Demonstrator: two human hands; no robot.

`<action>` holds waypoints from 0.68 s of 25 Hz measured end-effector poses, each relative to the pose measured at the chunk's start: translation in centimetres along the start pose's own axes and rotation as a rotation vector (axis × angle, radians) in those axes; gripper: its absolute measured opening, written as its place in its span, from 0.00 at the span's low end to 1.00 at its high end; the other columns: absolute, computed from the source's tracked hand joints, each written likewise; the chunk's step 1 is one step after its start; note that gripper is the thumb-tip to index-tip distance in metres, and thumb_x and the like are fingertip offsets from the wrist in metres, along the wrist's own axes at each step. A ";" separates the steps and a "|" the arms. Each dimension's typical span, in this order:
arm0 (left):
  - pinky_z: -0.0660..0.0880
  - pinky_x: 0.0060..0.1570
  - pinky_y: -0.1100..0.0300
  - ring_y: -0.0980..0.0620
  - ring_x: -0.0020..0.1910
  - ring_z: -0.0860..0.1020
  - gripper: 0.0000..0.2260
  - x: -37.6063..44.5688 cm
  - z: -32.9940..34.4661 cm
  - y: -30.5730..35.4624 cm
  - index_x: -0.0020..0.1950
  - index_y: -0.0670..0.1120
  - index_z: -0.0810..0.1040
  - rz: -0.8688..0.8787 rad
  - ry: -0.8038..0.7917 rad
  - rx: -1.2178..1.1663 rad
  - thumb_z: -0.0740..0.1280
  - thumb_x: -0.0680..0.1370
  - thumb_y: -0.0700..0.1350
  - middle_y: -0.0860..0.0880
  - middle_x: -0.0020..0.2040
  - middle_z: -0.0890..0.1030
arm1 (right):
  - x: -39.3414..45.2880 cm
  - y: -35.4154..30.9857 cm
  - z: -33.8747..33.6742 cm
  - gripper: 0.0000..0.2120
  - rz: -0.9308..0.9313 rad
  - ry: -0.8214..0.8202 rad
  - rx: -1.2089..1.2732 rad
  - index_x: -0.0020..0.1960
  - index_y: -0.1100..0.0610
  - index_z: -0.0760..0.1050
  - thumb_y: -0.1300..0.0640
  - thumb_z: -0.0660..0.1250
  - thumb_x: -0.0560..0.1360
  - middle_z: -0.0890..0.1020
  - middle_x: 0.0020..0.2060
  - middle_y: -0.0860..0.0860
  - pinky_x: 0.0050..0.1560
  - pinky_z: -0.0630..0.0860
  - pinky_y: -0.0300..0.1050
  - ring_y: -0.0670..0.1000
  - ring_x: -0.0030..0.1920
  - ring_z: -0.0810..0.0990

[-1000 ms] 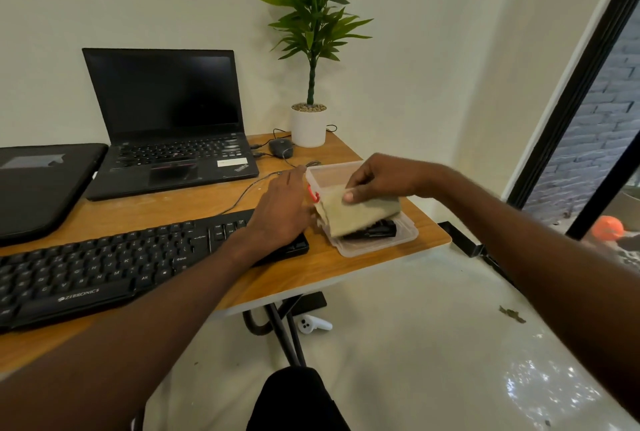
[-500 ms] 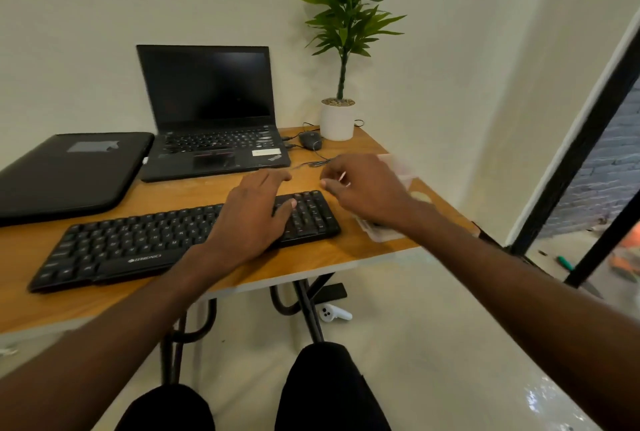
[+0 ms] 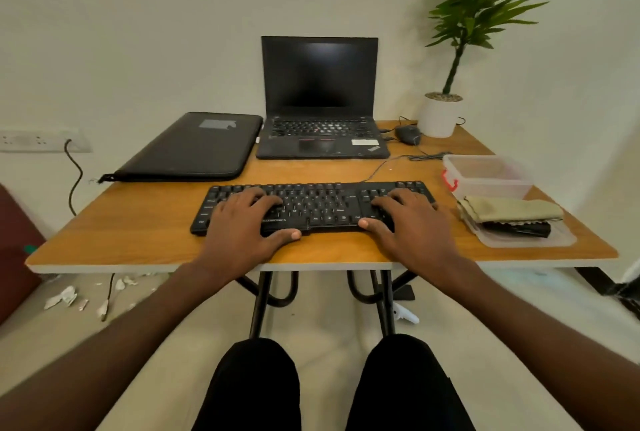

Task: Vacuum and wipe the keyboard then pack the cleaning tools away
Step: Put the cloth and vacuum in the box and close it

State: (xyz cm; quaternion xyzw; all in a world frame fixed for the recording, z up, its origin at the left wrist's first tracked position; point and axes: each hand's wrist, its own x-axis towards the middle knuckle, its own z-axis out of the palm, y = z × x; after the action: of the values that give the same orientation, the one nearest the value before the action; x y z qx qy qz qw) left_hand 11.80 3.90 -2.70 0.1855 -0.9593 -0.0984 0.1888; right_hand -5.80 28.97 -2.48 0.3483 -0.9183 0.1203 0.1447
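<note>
Left hand point(image 3: 242, 229): lies flat on keyboard's left half, fingers relaxed, grasping nothing.
Keyboard point(image 3: 313, 207): centred on table point(image 3: 138, 222).
Right hand point(image 3: 408, 226): flat on keyboard's right end, grasping nothing.
Cloth point(image 3: 509, 209): folded on container lid point(image 3: 561, 238), clear container point(image 3: 485, 176) behind.

Both hands lie on the black keyboard point(image 3: 313, 207) at the front of the wooden counter point(image 3: 138, 240): the left hand point(image 3: 242, 226) over its left half, the right hand point(image 3: 412, 222) over its right end, fingers spread on the keys, thumbs at the front edge. To the right, a clear box point(image 3: 485, 177) with a red latch sits beside its lid point(image 3: 540, 240), which carries a folded tan cloth point(image 3: 509, 208) on a black tool point(image 3: 516, 228). Behind stand an open laptop point(image 3: 320, 101), a black sleeve point(image 3: 194, 146), a mouse point(image 3: 408, 135) and a potted plant point(image 3: 441, 115).
</note>
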 end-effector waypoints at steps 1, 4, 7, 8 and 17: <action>0.69 0.73 0.40 0.47 0.71 0.72 0.38 0.7 0.2 0.1 0.75 0.54 0.74 0.008 -0.016 -0.013 0.61 0.74 0.77 0.50 0.72 0.74 | 0.3 0.0 0.1 0.29 0.017 -0.006 -0.011 0.72 0.44 0.73 0.30 0.55 0.79 0.74 0.68 0.48 0.68 0.67 0.60 0.53 0.70 0.71; 0.67 0.74 0.42 0.48 0.72 0.71 0.33 2.9 0.9 0.8 0.76 0.53 0.73 0.033 -0.038 -0.070 0.67 0.77 0.69 0.49 0.72 0.73 | 1.5 0.0 0.7 0.26 0.087 -0.008 -0.004 0.74 0.46 0.71 0.35 0.56 0.82 0.72 0.72 0.50 0.72 0.62 0.62 0.54 0.74 0.68; 0.67 0.74 0.45 0.48 0.70 0.71 0.30 5.1 1.5 1.2 0.76 0.52 0.73 0.063 -0.038 -0.111 0.70 0.78 0.65 0.49 0.71 0.73 | 3.5 0.2 1.6 0.23 0.154 -0.009 0.020 0.75 0.46 0.69 0.40 0.57 0.83 0.69 0.75 0.51 0.74 0.59 0.64 0.55 0.77 0.64; 0.66 0.73 0.45 0.48 0.70 0.70 0.29 5.7 1.8 1.3 0.76 0.52 0.73 0.066 -0.046 -0.112 0.71 0.79 0.63 0.49 0.71 0.73 | 4.1 0.4 1.9 0.22 0.174 -0.021 0.030 0.75 0.47 0.69 0.41 0.57 0.84 0.69 0.75 0.52 0.74 0.59 0.65 0.55 0.77 0.64; 0.60 0.79 0.42 0.46 0.76 0.68 0.27 10.4 4.2 1.3 0.80 0.53 0.69 0.060 -0.054 -0.059 0.68 0.82 0.58 0.48 0.76 0.71 | 7.7 1.5 3.9 0.23 0.200 -0.030 0.118 0.79 0.47 0.63 0.45 0.56 0.85 0.66 0.77 0.56 0.72 0.68 0.65 0.60 0.79 0.60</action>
State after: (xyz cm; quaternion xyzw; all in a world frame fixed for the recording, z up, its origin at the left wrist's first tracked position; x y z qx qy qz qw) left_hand 0.81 1.49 -2.80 0.1483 -0.9659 -0.1258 0.1711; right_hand -13.03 24.17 -3.65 0.2644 -0.9419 0.1826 0.0974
